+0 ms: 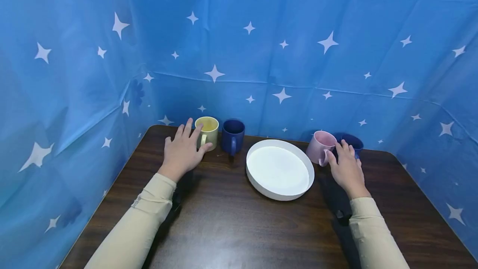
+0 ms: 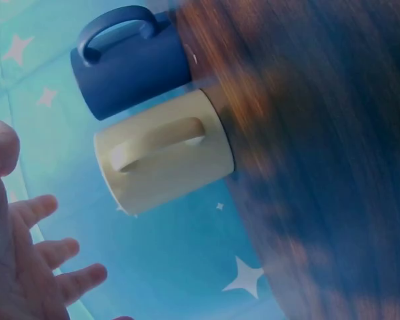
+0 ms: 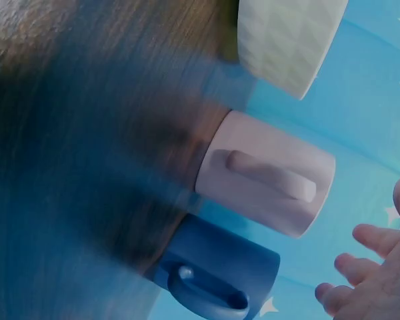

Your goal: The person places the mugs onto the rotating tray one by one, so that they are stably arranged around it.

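Note:
My left hand (image 1: 183, 148) is spread beside a yellow mug (image 1: 211, 136) in the head view; its fingers stand apart from the mug (image 2: 167, 150) in the left wrist view. Right of that mug is a dark blue mug (image 1: 233, 137), handle toward me. On the other side, my right hand (image 1: 347, 167) reaches over the table near a pink mug (image 1: 319, 146), with fingers extended. A second blue mug (image 1: 352, 141) is partly hidden behind that hand. The right wrist view shows a gap between the fingers (image 3: 360, 267) and the pink mug (image 3: 267, 173). Neither hand holds anything.
A round white tray (image 1: 280, 193) with a raised rim sits between the two pairs of mugs. The dark wooden table (image 1: 239, 235) ends at a blue star-patterned curtain (image 1: 239, 53) behind and at both sides.

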The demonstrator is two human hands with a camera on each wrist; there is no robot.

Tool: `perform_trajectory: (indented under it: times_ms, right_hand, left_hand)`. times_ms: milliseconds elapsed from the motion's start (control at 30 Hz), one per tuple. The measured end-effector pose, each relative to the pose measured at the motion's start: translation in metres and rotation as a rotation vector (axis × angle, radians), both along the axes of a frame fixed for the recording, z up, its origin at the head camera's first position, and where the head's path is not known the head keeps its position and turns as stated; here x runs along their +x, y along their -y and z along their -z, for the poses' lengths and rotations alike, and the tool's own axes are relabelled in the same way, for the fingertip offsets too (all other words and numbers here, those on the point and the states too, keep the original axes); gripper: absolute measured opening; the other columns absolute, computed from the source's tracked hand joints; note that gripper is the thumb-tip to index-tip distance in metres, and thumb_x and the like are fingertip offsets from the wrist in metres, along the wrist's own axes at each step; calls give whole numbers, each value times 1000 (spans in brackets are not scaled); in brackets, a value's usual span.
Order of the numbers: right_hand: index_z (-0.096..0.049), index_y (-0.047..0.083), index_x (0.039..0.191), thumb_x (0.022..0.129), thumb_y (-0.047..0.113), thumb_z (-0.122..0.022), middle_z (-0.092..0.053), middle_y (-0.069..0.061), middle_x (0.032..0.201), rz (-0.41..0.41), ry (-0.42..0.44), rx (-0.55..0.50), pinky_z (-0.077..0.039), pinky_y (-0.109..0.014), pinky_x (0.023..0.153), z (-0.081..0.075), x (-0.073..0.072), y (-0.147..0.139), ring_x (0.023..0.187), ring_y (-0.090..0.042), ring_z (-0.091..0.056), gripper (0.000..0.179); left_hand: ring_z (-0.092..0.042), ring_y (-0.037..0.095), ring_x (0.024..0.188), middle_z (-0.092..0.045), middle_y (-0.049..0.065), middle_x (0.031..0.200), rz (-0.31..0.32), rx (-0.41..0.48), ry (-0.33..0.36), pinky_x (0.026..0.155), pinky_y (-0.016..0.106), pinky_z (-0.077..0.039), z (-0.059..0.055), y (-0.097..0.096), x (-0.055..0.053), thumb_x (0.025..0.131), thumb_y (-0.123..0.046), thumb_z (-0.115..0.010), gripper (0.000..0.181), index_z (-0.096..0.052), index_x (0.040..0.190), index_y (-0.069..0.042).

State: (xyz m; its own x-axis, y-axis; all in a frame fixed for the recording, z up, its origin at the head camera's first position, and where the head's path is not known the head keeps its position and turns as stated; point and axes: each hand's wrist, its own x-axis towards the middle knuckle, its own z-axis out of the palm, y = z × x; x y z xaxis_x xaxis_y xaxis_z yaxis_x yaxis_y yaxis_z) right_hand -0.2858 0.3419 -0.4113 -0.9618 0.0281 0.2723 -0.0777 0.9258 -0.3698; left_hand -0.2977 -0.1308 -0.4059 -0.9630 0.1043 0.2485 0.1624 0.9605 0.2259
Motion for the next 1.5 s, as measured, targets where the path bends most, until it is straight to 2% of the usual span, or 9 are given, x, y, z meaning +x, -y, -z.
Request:
perform_trajectory:
  times_ms: [300,600,733,900,1067,1233,1333,1500]
  right_hand:
    - [-27,-7,155,110,40,-37,-18,-33,161,12,19,-10,-12,-75,111,2,2,0,149,-54,-12,66]
    - [-26,-6,156,110,41,-37,-19,-32,162,20,40,-53,-21,-73,109,5,2,2,145,-56,-20,66]
    - [-29,-7,154,110,38,-39,-27,-33,158,43,18,-85,-26,-70,109,6,2,0,142,-56,-28,64]
    - [-39,-10,148,109,30,-45,-43,-35,148,73,-51,-105,-34,-67,107,7,1,0,134,-56,-41,56]
    - [-49,-12,141,107,22,-52,-53,-36,137,102,-89,-125,-41,-65,103,10,-2,3,126,-55,-51,48]
    - [-53,-12,137,106,21,-55,-58,-35,130,138,-87,-153,-46,-64,98,17,-7,5,118,-54,-57,45]
    - [-58,-11,133,105,19,-56,-63,-34,122,155,-89,-166,-50,-62,92,21,-10,5,108,-51,-62,41]
    - [-65,-10,124,104,20,-59,-70,-29,100,153,-81,-171,-54,-50,73,25,-14,6,83,-40,-63,37]
  left_hand:
    - [-26,40,150,-17,19,167,19,6,-7,107,73,-29,2,-3,-3,102,-61,-44,76,-30,161,-15]
    - [-40,39,142,-27,20,164,42,18,-103,100,66,-42,2,-5,-1,103,-49,-53,67,-37,157,-13]
    - [-53,39,129,-40,18,157,71,6,-171,91,61,-50,4,-8,-2,102,-45,-58,62,-44,152,-12]
    - [-64,35,114,-60,16,137,112,15,-228,82,54,-56,4,-14,-1,99,-40,-65,53,-56,142,-9]
    - [-72,29,94,-73,12,114,151,40,-202,70,49,-58,6,-22,3,99,-39,-65,42,-65,130,-10]
    - [-70,24,74,-76,7,96,186,39,-150,60,43,-55,11,-33,6,99,-43,-64,38,-70,123,-14]
    - [-69,20,74,-75,4,94,217,69,-92,61,41,-55,15,-40,5,98,-43,-66,39,-69,126,-15]
    - [-71,17,84,-75,1,101,253,140,29,68,40,-57,22,-54,3,97,-44,-67,43,-67,130,-17]
